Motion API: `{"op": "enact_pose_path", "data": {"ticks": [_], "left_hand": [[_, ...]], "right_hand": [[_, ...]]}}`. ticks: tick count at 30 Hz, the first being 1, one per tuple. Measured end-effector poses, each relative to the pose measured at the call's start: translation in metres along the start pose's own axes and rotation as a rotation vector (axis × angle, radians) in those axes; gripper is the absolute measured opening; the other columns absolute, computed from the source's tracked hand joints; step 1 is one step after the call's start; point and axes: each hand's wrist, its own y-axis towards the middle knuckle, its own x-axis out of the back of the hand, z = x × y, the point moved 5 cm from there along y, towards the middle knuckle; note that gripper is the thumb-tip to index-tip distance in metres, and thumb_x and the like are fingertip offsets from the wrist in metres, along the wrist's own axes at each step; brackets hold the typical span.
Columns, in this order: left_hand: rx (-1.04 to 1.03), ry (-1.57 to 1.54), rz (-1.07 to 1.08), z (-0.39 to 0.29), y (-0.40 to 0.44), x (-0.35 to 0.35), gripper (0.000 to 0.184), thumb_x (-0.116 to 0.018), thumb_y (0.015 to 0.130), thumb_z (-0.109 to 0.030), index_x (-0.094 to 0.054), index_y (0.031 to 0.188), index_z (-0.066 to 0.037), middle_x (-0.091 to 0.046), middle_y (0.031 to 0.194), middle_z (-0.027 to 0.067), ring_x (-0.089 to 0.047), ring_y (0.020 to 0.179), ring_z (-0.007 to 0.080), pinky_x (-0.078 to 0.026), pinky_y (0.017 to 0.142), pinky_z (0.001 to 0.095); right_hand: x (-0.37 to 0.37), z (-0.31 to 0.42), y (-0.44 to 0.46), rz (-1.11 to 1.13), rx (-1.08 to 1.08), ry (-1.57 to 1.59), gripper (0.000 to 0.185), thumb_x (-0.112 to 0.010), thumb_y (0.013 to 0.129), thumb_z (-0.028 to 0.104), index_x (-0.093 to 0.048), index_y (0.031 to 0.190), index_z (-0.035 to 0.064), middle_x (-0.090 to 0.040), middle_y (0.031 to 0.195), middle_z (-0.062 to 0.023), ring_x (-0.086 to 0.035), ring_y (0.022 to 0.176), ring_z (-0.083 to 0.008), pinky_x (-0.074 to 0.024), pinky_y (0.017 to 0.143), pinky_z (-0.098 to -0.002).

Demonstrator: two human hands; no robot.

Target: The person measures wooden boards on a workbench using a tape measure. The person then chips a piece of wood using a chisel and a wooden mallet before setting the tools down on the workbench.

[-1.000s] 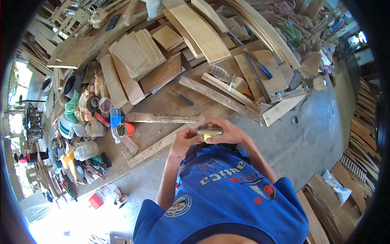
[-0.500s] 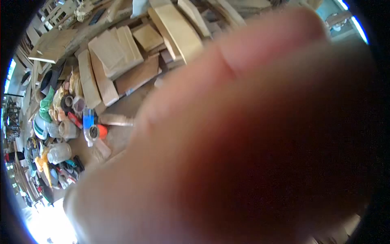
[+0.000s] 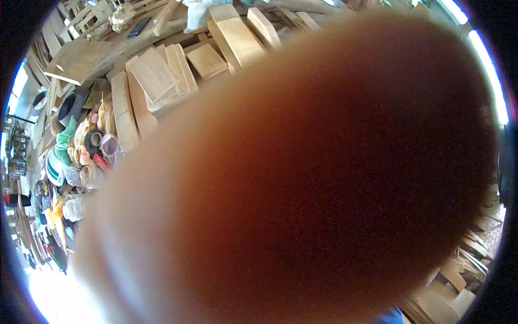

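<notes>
A blurred hand, by its position probably my right hand (image 3: 291, 178), is very close to the camera and covers most of the middle and right of the view. A paler fingertip edge shows at its lower left. The rest is dark and out of focus, so I cannot make out how the fingers are held or whether they grip anything. My left hand cannot be made out. Beyond the hand's upper left edge, stacked wooden boards (image 3: 154, 75) and a long pale wood block (image 3: 237, 40) lie on the bench.
A dark phone (image 3: 139, 27) lies at the back. To the left are a green cloth or bag (image 3: 65, 141), a white and green helmet-like object (image 3: 55, 166), a clear plastic jar (image 3: 74, 208) and a yellow bag (image 3: 55, 218). Wood offcuts (image 3: 450, 275) lie at lower right.
The hand has come closer to the camera and blurred more. It now hides the blue-labelled bottle, the orange item and part of the boards. The view has shifted slightly.
</notes>
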Motion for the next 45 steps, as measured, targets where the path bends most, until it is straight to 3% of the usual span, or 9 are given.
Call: {"op": "enact_pose_path", "data": {"ticks": [9,10,18,21,22,24,28,30,45], "left_hand": [[-0.025,0.005,0.018,-0.004,0.002,0.009,0.08,-0.033,0.079,-0.059,-0.021,0.13,0.001,-0.026,0.131,0.0148,-0.035,0.113,0.0223,-0.038,0.084,0.0392],[-0.024,0.003,0.014,-0.004,0.002,0.009,0.08,-0.034,0.079,-0.059,-0.021,0.13,0.001,-0.026,0.131,0.0149,-0.035,0.113,0.0223,-0.038,0.084,0.0392],[-0.007,0.002,-0.02,-0.007,-0.007,0.009,0.079,-0.035,0.079,-0.058,-0.022,0.129,0.001,-0.029,0.129,0.0155,-0.036,0.112,0.0224,-0.038,0.084,0.0386],[0.038,-0.06,-0.134,-0.001,-0.021,-0.002,0.079,-0.035,0.079,-0.058,-0.023,0.129,0.002,-0.029,0.128,0.0157,-0.036,0.111,0.0225,-0.038,0.084,0.0383],[0.038,-0.054,-0.153,-0.004,-0.026,-0.002,0.079,-0.035,0.079,-0.057,-0.023,0.129,0.002,-0.03,0.128,0.0158,-0.036,0.111,0.0225,-0.038,0.084,0.0383],[-0.002,-0.008,-0.128,-0.015,-0.024,-0.001,0.078,-0.036,0.079,-0.057,-0.023,0.129,0.002,-0.03,0.128,0.0159,-0.036,0.111,0.0225,-0.038,0.084,0.0381],[-0.044,0.025,-0.153,-0.029,-0.033,-0.002,0.078,-0.036,0.079,-0.057,-0.024,0.129,0.002,-0.031,0.127,0.0162,-0.037,0.11,0.0226,-0.037,0.084,0.0378],[-0.049,0.029,-0.153,-0.029,-0.034,-0.002,0.078,-0.037,0.079,-0.057,-0.024,0.128,0.002,-0.032,0.126,0.0164,-0.037,0.11,0.0226,-0.037,0.084,0.0377],[-0.044,-0.058,-0.137,-0.006,-0.032,0.009,0.077,-0.039,0.078,-0.055,-0.027,0.127,0.002,-0.036,0.123,0.0175,-0.039,0.107,0.0228,-0.037,0.083,0.0365]], "right_hand": [[-0.002,-0.005,0.004,0.01,0.051,-0.121,0.061,-0.061,0.071,0.045,-0.049,0.107,-0.0029,-0.053,0.103,-0.0185,-0.05,0.098,-0.0282,-0.0386,0.084,-0.033],[0.004,0.015,-0.004,-0.089,0.044,-0.034,0.059,-0.06,0.072,0.044,-0.049,0.107,-0.0023,-0.053,0.102,-0.0179,-0.05,0.098,-0.0285,-0.0385,0.084,-0.0329],[-0.003,-0.013,0.003,0.013,0.002,-0.057,0.055,-0.063,0.072,0.039,-0.049,0.108,-0.0001,-0.053,0.103,-0.0157,-0.051,0.097,-0.0258,-0.0381,0.085,-0.0333],[-0.002,-0.009,0.004,0.033,0.044,-0.037,0.054,-0.063,0.072,0.038,-0.048,0.107,-0.0004,-0.055,0.098,-0.0144,-0.051,0.091,-0.0213,-0.0403,0.078,-0.0326],[-0.005,-0.004,0.003,0.034,0.087,0.168,0.053,-0.063,0.072,0.037,-0.048,0.107,0.0002,-0.056,0.1,-0.013,-0.052,0.09,-0.0211,-0.0408,0.078,-0.0325],[-0.001,-0.003,0.008,0.036,0.141,-0.024,0.05,-0.058,0.077,0.037,-0.048,0.112,0.0029,-0.054,0.108,-0.0123,-0.05,0.097,-0.0206,-0.0406,0.083,-0.034],[-0.001,0.0,0.004,0.111,-0.094,-0.137,0.059,-0.061,0.074,0.035,-0.042,0.118,-0.0002,-0.053,0.105,-0.0127,-0.048,0.1,-0.0185,-0.0364,0.087,-0.031],[-0.001,-0.008,0.004,0.124,-0.154,-0.024,0.059,-0.062,0.073,0.036,-0.042,0.116,-0.0008,-0.053,0.107,-0.0129,-0.047,0.101,-0.0193,-0.035,0.087,-0.0309],[-0.003,0.005,0.008,0.098,-0.14,-0.035,0.057,-0.062,0.073,0.037,-0.046,0.113,0.0,-0.054,0.105,-0.0136,-0.049,0.1,-0.0212,-0.0369,0.086,-0.0314]]}}
